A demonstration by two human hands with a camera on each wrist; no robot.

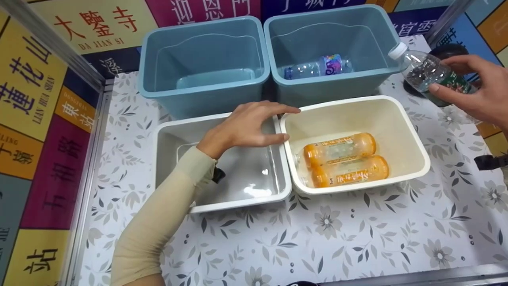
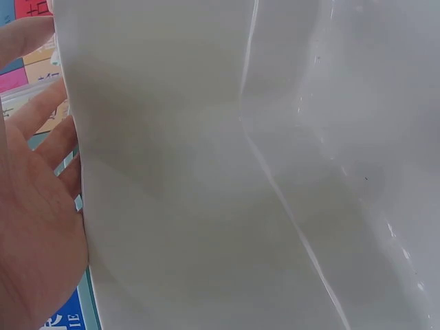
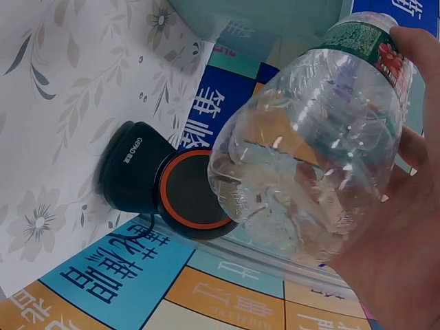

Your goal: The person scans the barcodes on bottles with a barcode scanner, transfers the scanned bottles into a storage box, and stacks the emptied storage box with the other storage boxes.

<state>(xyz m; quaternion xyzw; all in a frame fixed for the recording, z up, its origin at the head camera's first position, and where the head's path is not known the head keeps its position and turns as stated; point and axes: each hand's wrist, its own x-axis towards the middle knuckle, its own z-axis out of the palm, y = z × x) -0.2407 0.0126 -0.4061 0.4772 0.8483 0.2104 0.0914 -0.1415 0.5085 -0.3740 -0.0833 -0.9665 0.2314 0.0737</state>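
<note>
My right hand (image 1: 482,89) grips a clear plastic bottle (image 1: 420,73) with a white cap and a green label, to the right of the bins. In the right wrist view the base of the bottle (image 3: 295,165) faces the camera, fingers around its label. My left hand (image 1: 248,125) reaches over the white bin (image 1: 222,204), with fingertips right at the rim of the cream bin (image 1: 420,169). Seen from the left wrist, the fingers of the hand (image 2: 41,199) are extended beside a pale bin wall. Two orange-labelled bottles (image 1: 341,149) lie in the cream bin.
Behind stand two blue bins; the left blue bin (image 1: 204,89) holds nothing visible, and the right blue bin (image 1: 329,81) contains a clear bottle (image 1: 317,68) with a purple label. A black device (image 3: 144,168) sits by the table's edge. Flower-patterned covering (image 1: 325,238) spreads in front.
</note>
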